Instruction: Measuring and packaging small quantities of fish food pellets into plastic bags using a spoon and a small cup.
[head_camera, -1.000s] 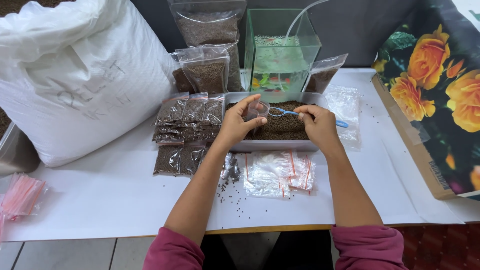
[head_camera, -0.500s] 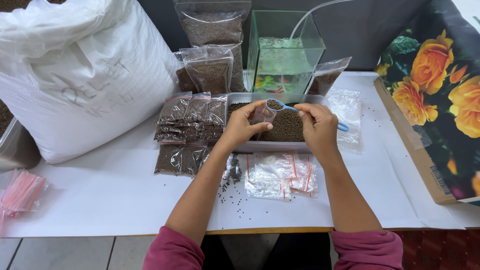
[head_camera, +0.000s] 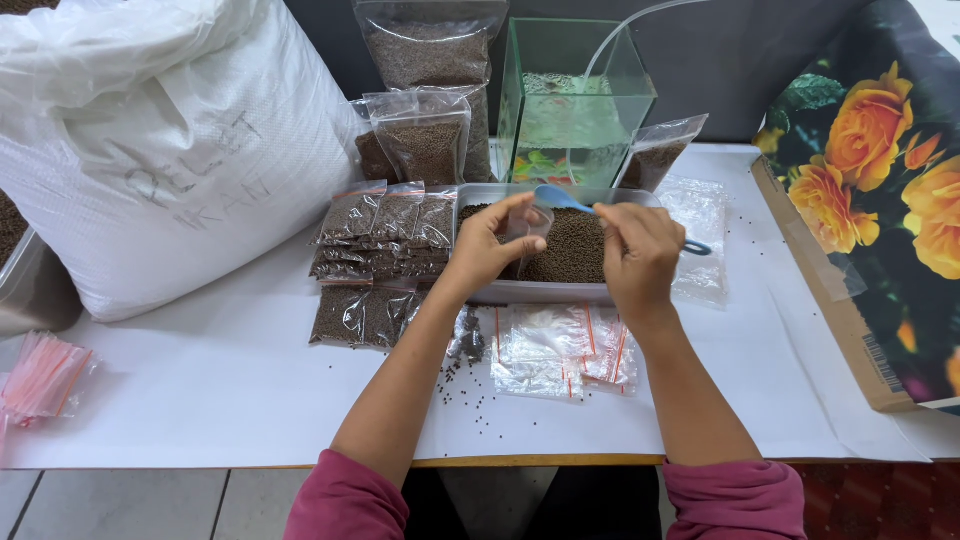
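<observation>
Both hands over pellet tray (head_camera: 540, 290): left hand (head_camera: 490, 245) fingers pinch small bag (head_camera: 527, 228) open; right hand (head_camera: 640, 250) fingers grip blue scoop (head_camera: 560, 198), now raised to bag mouth.

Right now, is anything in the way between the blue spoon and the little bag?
Nothing visible. The right hand holds the blue scoop just above the small clear bag, which the left hand holds open over the tray of brown pellets.

- Small clear bag (head_camera: 527, 228): empty-looking, held upright and open between the left hand's fingers.
- Blue scoop (head_camera: 560, 198): in the right hand, its bowl tipped toward the bag's mouth, handle sticking out past the right hand.
- Tray (head_camera: 540, 292) of brown pellets (head_camera: 575, 250): directly under both hands.
</observation>
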